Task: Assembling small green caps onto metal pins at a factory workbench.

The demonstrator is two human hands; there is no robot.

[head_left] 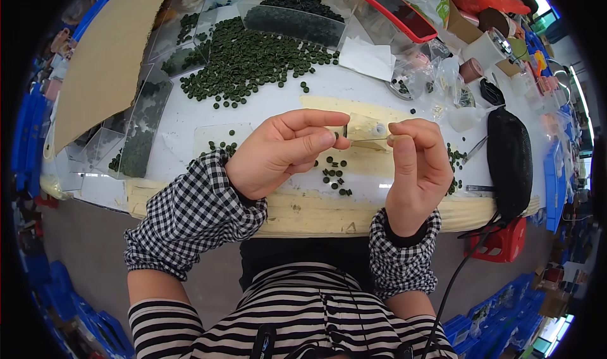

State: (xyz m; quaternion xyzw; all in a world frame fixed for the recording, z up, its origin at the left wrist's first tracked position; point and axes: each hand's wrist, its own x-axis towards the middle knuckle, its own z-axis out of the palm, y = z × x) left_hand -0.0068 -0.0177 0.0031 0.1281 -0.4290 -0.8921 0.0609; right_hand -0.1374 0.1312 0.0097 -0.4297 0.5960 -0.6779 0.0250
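My left hand point(281, 149) is closed in a pinch on a small dark green round piece point(336, 135), mostly hidden by the fingertips. Thumb and forefinger of my right hand point(417, 169) grip a thin pin-like rod point(372, 139), its far end pointing at the left fingertips. Whether rod and piece touch is too small to tell. Behind the fingertips sits a pale yellow block point(365, 126) with a light round spot. Several loose green pieces point(334, 173) lie on the table between my hands, and more point(454, 163) lie beside the right hand.
A large heap of green pieces point(246, 62) covers the back of the table, by a clear bin point(294, 24) of darker ones. Cardboard point(104, 55) leans at left. A red-cased phone point(395, 8), white paper point(367, 59), plastic bags and a black pouch point(509, 160) are to the right.
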